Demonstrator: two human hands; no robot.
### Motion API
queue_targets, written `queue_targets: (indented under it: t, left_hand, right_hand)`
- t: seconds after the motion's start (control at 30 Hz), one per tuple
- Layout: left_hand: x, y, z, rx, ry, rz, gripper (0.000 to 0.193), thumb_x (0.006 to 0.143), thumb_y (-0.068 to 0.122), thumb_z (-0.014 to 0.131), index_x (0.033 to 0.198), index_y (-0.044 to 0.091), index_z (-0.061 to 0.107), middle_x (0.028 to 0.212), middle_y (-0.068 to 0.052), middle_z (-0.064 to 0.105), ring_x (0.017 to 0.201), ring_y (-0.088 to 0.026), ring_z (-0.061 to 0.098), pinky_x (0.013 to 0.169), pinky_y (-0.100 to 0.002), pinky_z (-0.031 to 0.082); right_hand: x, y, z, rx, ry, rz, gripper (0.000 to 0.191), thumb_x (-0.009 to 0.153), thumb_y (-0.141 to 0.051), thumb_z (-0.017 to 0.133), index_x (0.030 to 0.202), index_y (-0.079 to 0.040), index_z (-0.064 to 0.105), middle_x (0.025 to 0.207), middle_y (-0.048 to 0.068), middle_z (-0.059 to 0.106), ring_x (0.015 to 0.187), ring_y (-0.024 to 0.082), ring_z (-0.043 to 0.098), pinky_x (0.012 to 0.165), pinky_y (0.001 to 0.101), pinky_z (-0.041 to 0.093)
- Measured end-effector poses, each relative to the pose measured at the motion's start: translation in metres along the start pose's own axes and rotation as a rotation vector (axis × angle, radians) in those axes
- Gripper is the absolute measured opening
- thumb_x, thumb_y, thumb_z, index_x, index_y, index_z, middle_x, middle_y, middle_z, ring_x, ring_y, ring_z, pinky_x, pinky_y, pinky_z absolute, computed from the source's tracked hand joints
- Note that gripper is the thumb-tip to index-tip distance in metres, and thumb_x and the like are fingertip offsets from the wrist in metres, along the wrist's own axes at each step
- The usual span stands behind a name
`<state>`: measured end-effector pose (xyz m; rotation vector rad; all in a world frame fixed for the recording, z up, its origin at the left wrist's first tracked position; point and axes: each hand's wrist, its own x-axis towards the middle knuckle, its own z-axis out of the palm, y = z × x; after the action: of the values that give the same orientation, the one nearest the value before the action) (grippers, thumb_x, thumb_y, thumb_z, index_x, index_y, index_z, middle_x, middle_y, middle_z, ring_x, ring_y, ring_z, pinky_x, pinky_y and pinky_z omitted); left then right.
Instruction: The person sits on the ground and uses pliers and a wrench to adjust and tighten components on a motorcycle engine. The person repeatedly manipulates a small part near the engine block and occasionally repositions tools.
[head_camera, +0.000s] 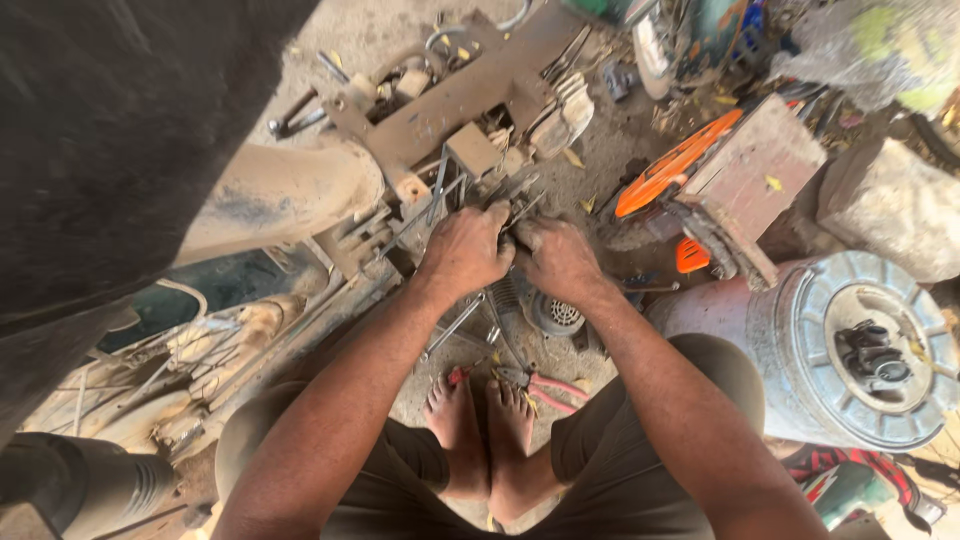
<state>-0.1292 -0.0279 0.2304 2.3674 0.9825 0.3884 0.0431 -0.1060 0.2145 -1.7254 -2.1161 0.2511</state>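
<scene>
We are squatting barefoot on a dusty dirt floor (610, 150), red-handled pliers (545, 387) lying just by our toes. Further out, our left hand (463, 248) and right hand (558, 260) are pressing together, both curled tight around thin metal rods (520, 213) on the overturned motorcycle frame (330, 260). A grey drum (850, 350) is sitting to our right.

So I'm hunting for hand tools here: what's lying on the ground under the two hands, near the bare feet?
Pliers with red handles lie by the feet, beside a round metal grille. The left hand and right hand cover the part they grip, so it cannot be made out.
</scene>
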Motion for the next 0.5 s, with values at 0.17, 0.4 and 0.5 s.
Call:
queue_targets:
  t: [0.17, 0.4, 0.5]
  left_hand:
    - [-0.001, 0.009, -0.002, 0.005, -0.006, -0.039, 0.027, 0.089, 0.021, 0.073, 0.103, 0.000, 0.065, 0.080, -0.023, 0.072, 0.079, -0.040, 0.074, 0.078, -0.049, 0.061]
    - [0.000, 0.007, 0.004, 0.011, 0.013, -0.024, 0.031, 0.088, 0.020, 0.071, 0.115, 0.004, 0.070, 0.082, -0.021, 0.072, 0.078, -0.036, 0.073, 0.074, -0.048, 0.061]
    - [0.002, 0.001, 0.008, 0.034, -0.035, -0.002, 0.040, 0.091, 0.023, 0.068, 0.126, 0.004, 0.067, 0.086, -0.020, 0.072, 0.080, -0.031, 0.074, 0.076, -0.045, 0.061]
  right_hand:
    - [0.003, -0.004, -0.009, -0.064, -0.001, 0.008, 0.023, 0.077, -0.015, 0.076, 0.096, -0.004, 0.069, 0.095, 0.016, 0.072, 0.095, 0.037, 0.068, 0.091, 0.0506, 0.047]
    - [0.004, -0.010, -0.020, -0.116, -0.104, 0.109, 0.020, 0.082, -0.018, 0.076, 0.098, -0.008, 0.071, 0.090, 0.014, 0.071, 0.092, 0.032, 0.069, 0.100, 0.0532, 0.042]
    - [0.004, -0.011, -0.023, -0.099, -0.128, 0.117, 0.018, 0.082, -0.018, 0.076, 0.095, -0.008, 0.070, 0.088, 0.012, 0.071, 0.094, 0.029, 0.069, 0.102, 0.0522, 0.040]
